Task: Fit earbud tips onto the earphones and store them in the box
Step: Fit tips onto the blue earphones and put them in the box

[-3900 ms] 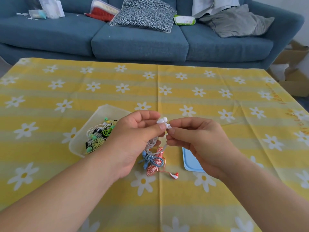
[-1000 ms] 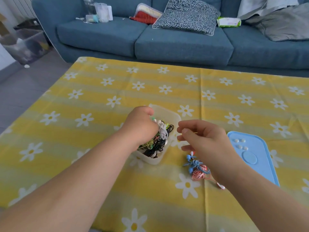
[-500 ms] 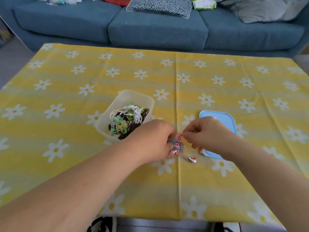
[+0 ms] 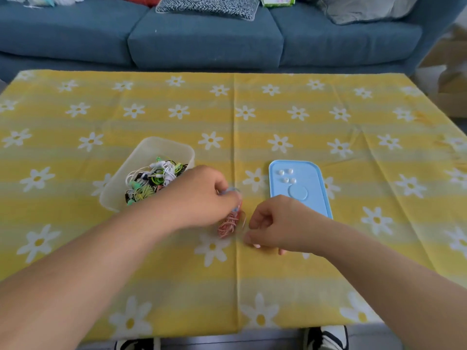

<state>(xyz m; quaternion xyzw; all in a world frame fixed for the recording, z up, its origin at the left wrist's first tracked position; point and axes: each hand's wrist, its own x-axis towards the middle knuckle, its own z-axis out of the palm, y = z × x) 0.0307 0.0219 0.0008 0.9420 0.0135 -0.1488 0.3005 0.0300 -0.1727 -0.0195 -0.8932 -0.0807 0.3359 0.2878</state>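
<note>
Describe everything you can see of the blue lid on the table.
The blue lid is a light blue rounded rectangle, plastic by its look, with a raised rim and a round disc embossed near its middle. It lies flat on the yellow flowered tablecloth, right of the box. A few small white earbud tips sit on its far half. The right hand hides its near left corner; contact cannot be told.

Blue sofa (image 4: pixel 202 41) behind the table, black-and-white patterned cushion (image 4: pixel 209 5) and grey cushion (image 4: pixel 366 8) on it, yellow daisy tablecloth (image 4: pixel 278 109), cardboard boxes (image 4: pixel 449 79) at right, soft daylight.
</note>
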